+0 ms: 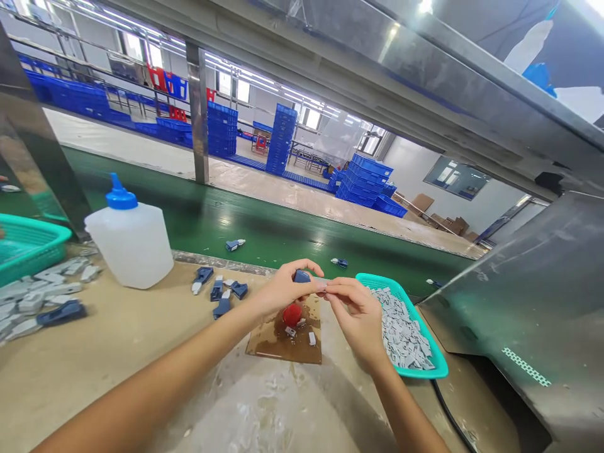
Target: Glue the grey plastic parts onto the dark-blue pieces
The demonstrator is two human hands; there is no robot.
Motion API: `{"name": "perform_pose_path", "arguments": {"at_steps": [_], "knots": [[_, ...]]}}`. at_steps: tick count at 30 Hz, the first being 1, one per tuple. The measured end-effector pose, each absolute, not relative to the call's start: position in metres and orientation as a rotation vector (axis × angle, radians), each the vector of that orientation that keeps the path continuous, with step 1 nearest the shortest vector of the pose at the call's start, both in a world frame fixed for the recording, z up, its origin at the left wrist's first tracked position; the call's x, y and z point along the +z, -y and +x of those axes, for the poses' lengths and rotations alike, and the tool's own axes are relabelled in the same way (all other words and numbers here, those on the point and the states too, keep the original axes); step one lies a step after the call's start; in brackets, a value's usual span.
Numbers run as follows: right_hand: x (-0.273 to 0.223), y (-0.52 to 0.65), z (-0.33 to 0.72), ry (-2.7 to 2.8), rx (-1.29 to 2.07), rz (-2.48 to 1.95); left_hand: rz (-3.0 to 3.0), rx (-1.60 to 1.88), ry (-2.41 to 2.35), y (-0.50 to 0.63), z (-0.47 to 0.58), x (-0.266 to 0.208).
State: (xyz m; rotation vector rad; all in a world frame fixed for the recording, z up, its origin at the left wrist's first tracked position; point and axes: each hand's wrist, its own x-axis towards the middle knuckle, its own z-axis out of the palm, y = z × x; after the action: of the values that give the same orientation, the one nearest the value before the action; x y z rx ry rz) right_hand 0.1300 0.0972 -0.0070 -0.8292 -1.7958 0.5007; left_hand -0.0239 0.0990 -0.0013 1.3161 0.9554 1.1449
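My left hand [284, 292] is closed around a dark blue plastic part [302, 276], held above a wet brown board [267, 347]. My right hand [357, 314] pinches at a small light grey plastic piece [319, 282] at the blue part's right end; fingertips hide most of it. On the board below are a red round thing [292, 315] and a few small pieces, one a white piece [312, 338]. Left of the hands lie several blue parts with pale tips [221, 306]. Beside my right hand stands a green basket [436, 372] full of grey pieces [403, 330].
A white bottle with a blue nozzle [132, 245] stands left, near a heap of grey parts [33, 299] and another green basket [61, 242]. Beyond the bench, a green conveyor belt [278, 229] carries several blue parts. A metal panel [519, 302] bounds the right.
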Motion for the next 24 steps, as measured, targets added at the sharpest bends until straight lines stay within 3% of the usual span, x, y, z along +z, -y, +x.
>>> {"name": "perform_pose_path", "arguments": {"at_steps": [9, 18, 24], "knots": [[-0.008, -0.098, 0.131, 2.134, 0.066, -0.689, 1.681, 0.964, -1.097, -0.101, -0.036, 0.003], [-0.044, -0.108, 0.123, 2.267, 0.357, -0.852, 1.374, 1.166, -1.456, -0.118, -0.050, -0.007], [-0.053, -0.112, 0.123, 2.281, 0.414, -0.899, 1.568, 1.177, -1.628, -0.121, -0.050, -0.010]]}}
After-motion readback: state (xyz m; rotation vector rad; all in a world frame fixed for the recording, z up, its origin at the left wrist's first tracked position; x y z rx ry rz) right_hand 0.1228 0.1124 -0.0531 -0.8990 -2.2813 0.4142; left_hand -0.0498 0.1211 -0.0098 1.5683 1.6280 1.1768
